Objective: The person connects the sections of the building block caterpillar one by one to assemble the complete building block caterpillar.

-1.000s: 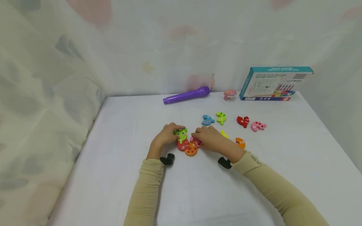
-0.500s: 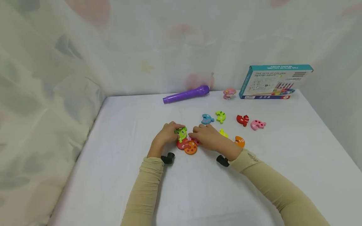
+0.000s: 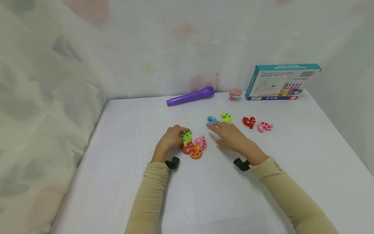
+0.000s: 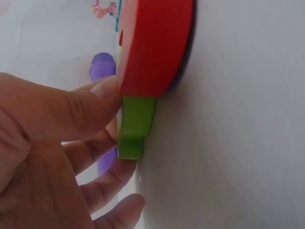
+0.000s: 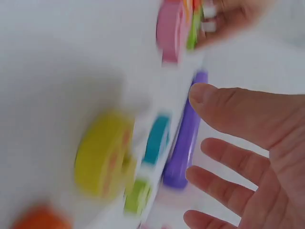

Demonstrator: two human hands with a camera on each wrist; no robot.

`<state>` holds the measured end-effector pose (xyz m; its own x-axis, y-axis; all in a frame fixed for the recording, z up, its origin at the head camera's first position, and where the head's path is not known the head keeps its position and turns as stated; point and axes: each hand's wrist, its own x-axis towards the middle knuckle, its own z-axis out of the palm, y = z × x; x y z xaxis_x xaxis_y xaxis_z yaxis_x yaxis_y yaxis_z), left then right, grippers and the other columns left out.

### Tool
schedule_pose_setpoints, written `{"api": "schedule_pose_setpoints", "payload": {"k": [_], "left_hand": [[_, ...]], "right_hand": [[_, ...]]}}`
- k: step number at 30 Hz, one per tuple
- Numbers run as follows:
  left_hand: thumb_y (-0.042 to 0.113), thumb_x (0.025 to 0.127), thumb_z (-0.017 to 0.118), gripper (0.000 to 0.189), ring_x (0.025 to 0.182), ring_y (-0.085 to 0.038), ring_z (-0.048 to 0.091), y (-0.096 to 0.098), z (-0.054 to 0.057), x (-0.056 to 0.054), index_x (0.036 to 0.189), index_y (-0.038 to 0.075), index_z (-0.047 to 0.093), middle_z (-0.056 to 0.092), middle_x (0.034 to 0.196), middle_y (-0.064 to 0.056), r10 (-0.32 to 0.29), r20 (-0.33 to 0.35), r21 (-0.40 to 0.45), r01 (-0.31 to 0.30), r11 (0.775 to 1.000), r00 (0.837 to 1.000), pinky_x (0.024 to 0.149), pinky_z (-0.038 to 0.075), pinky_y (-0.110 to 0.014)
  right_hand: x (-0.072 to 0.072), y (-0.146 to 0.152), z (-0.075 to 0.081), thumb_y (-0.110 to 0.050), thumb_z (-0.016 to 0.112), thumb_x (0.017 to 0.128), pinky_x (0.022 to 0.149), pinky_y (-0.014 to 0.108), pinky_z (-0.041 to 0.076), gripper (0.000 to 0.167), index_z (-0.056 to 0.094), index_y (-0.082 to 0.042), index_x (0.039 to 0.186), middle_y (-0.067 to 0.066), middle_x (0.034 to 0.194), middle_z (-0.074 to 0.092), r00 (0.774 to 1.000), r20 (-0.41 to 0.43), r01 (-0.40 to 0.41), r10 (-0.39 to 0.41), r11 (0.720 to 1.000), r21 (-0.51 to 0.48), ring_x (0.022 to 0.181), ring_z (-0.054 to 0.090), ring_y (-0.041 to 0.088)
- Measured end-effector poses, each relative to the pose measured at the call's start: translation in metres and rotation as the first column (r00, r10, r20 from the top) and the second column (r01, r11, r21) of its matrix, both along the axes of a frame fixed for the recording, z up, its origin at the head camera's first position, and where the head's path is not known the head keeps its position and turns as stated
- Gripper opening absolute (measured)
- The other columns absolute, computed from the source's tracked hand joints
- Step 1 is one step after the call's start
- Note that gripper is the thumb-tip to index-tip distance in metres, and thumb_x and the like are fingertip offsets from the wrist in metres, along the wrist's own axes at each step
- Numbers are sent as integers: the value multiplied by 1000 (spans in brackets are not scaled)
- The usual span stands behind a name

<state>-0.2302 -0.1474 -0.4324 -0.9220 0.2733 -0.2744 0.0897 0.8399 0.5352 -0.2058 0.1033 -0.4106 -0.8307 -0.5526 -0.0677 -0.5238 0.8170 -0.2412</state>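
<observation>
My left hand [image 3: 170,137] holds the green caterpillar-head puzzle piece [image 3: 186,136], thumb on its face and fingers round its far edge. Joined below it are a red piece numbered 2 [image 3: 187,148], an orange piece numbered 3 [image 3: 196,152] and a pink spotted piece numbered 4 [image 3: 200,142]. My right hand [image 3: 232,136] hovers with fingers spread and nothing in them, its fingertips overlapping the blue piece [image 3: 211,120] in the head view. A yellow piece [image 5: 105,155] and an orange piece [image 5: 42,220] show blurred in the right wrist view; the right hand hides them from the head view.
Farther back lie a lime-green piece [image 3: 226,117], a red piece numbered 8 [image 3: 249,122] and a pink spotted piece [image 3: 265,126]. Along the back edge are a purple toy microphone [image 3: 190,97], a small pink figurine [image 3: 235,95] and an upright teal-edged box [image 3: 281,83].
My right hand has let go of the pink piece numbered 4 and moved right, its fingers spreading. The left hand stays at the green head piece.
</observation>
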Motion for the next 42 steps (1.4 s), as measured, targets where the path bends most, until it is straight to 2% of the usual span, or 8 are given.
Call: {"api": "schedule_pose_setpoints", "payload": {"k": [4, 7, 16, 23, 27, 33, 37, 42], "left_hand": [[4, 82, 59, 50, 114, -28, 41, 0, 0, 0, 130, 21, 55, 49, 125, -8, -6, -5, -11, 6, 1000, 1000, 93, 39, -45], [4, 82, 59, 51, 114, -28, 41, 0, 2, 0, 130, 21, 55, 49, 125, -8, -7, -7, -19, 7, 1000, 1000, 94, 38, -45], [3, 81, 58, 52, 115, -28, 41, 3, 2, 0, 129, 22, 55, 49, 125, -7, 3, -3, -35, -3, 999, 1000, 94, 37, -46], [4, 82, 59, 50, 115, -28, 41, 4, 2, 0, 129, 22, 55, 50, 125, -8, 13, -2, -33, -13, 999, 1000, 94, 37, -46], [3, 82, 58, 51, 115, -29, 40, 3, 4, 0, 130, 22, 55, 49, 126, -8, 14, 0, -30, -14, 999, 1000, 94, 38, -47], [3, 82, 57, 51, 113, -28, 40, 5, 2, 0, 130, 22, 54, 48, 126, -8, 23, 8, -17, -23, 1000, 1000, 94, 38, -46], [3, 83, 58, 51, 113, -28, 40, 3, 3, 0, 130, 22, 54, 48, 126, -8, 22, 7, 0, -22, 1000, 1000, 94, 38, -46], [3, 82, 58, 50, 113, -28, 40, 3, 2, 0, 129, 20, 56, 49, 125, -9, 20, 6, 13, -20, 1000, 1000, 94, 38, -46]], "right_hand": [[-1, 31, 6, -21, 69, 82, 97, 52, 36, 63, 42, -13, 139, 13, 139, 41, 991, 34, 130, -129, 990, -45, 126, 38, 33], [-3, 46, 8, -22, 68, 83, 98, 53, 35, 63, 41, -11, 139, 16, 139, 40, 982, 55, 183, -180, 982, -49, 126, 36, 35], [-20, 44, 3, -28, 66, 84, 97, 53, 36, 61, 42, -15, 139, 14, 139, 39, 963, 117, 252, -244, 966, -60, 125, 38, 34], [-17, 41, -1, -28, 71, 80, 91, 48, 43, 55, 53, -11, 129, 13, 130, 48, 936, 232, 281, -265, 959, -38, 117, 46, 31], [-18, 49, -1, -27, 69, 82, 89, 47, 45, 57, 49, -11, 133, 13, 130, 47, 939, 199, 291, -279, 956, -35, 113, 48, 31], [-28, 57, 2, -23, 67, 84, 96, 50, 39, 57, 47, -7, 134, 15, 131, 45, 942, 139, 313, -306, 949, -31, 116, 46, 33], [-43, 50, -4, -27, 67, 84, 97, 52, 37, 58, 46, -6, 134, 17, 132, 44, 931, 130, 346, -341, 938, -17, 118, 43, 34], [-67, 38, -15, -34, 66, 84, 93, 53, 39, 66, 40, -4, 137, 18, 131, 45, 934, 97, 335, -343, 938, 91, 114, 46, 36]]}}
